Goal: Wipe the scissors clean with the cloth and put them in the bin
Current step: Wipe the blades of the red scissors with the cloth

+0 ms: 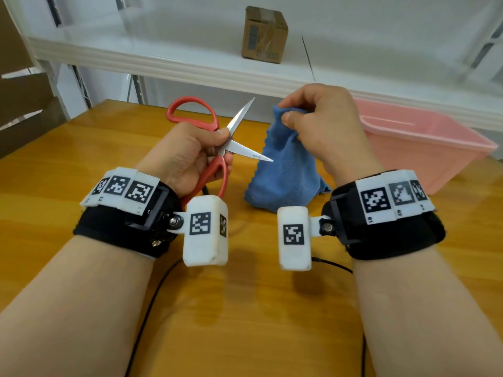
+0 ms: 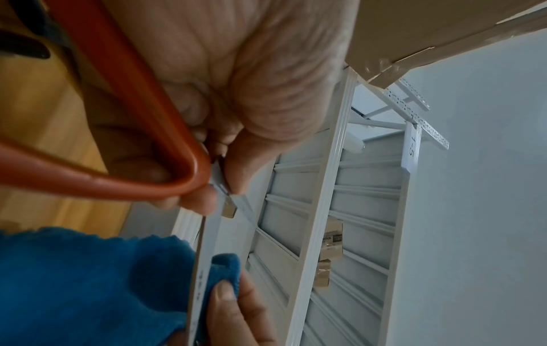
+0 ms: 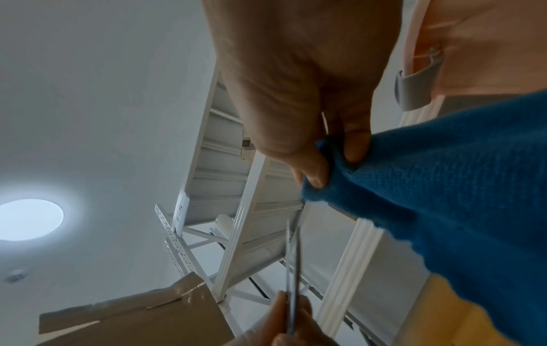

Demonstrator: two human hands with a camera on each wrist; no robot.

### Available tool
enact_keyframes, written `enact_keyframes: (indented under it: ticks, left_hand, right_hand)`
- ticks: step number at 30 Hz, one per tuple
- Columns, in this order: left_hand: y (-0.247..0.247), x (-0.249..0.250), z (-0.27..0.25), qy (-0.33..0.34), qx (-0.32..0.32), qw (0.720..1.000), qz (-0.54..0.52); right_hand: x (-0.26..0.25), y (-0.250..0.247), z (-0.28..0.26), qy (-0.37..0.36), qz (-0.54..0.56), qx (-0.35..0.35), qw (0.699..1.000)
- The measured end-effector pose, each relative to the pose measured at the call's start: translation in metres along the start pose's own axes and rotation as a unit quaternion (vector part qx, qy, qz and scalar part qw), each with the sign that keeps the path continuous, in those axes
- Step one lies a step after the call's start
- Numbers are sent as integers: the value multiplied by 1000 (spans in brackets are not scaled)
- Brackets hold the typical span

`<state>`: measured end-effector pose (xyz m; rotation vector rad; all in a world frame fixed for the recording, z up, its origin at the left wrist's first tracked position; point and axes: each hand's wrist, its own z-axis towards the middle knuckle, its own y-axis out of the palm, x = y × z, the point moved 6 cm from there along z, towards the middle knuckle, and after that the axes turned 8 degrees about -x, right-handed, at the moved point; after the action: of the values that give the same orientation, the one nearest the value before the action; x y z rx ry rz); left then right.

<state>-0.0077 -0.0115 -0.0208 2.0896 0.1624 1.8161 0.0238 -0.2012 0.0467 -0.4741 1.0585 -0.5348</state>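
Observation:
My left hand [image 1: 196, 156] grips red-handled scissors [image 1: 217, 137] near the pivot, above the wooden table [image 1: 81, 164]. Their steel blades are spread apart, pointing right toward the cloth. In the left wrist view the red handle [image 2: 124, 117] crosses my palm and one blade [image 2: 207, 252] runs down beside the cloth. My right hand [image 1: 318, 123] pinches the top of a blue cloth [image 1: 283, 170] between thumb and fingers; it hangs in a cone with its lower edge on the table. The right wrist view shows the cloth [image 3: 444, 199] pinched and the blades [image 3: 291, 269] edge-on below. A pink bin [image 1: 424, 142] stands at the right.
A white shelf [image 1: 190, 61] runs behind the table with a small cardboard box [image 1: 264, 34] on it. Black cables [image 1: 152, 300] trail across the near part of the table. Flattened cardboard [image 1: 21, 85] leans at the far left.

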Motion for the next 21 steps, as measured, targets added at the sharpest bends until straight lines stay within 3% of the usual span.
enact_keyframes:
  ticks: [12,21]
  left_hand:
    - [4,-9,9,-30,-8,999,-34]
    - [19,-14,6,-46,-94,994,32]
  right_hand:
    - [6,28,-1,-32,-14,-118,992]
    - [3,52,-11,-75,-49,-245,965]
